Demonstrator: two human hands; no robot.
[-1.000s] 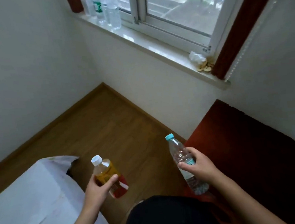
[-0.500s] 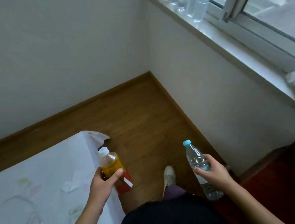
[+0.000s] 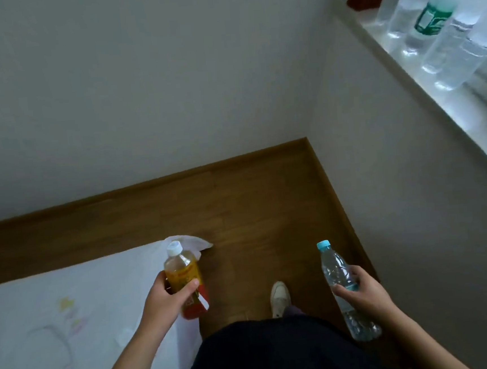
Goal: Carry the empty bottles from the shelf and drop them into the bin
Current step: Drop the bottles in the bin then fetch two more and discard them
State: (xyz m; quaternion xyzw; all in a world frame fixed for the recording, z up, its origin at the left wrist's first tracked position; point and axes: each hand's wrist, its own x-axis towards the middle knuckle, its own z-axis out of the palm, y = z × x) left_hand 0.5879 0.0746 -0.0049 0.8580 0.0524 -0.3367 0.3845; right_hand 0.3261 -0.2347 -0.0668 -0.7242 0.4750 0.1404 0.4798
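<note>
My left hand [image 3: 165, 304] grips a bottle with a yellow and red label and a white cap [image 3: 185, 273], held upright over the edge of a white sheet. A clear bottle with a light blue cap [image 3: 337, 273] is in my right hand [image 3: 363, 293], tilted slightly, above the wooden floor. Several more clear bottles [image 3: 440, 28], one with a green label, stand on the white window sill [image 3: 422, 92] at the upper right. No bin is in view.
A white sheet with faint drawings [image 3: 71, 317] covers a low surface at the lower left. Wooden floor [image 3: 253, 207] runs to the room corner between two pale walls. My shoe [image 3: 280, 297] is on the floor between the bottles.
The view has swung left, away from the window and the dark red surface. Both hands keep their bottles. The white sheet now fills more of the lower left.
</note>
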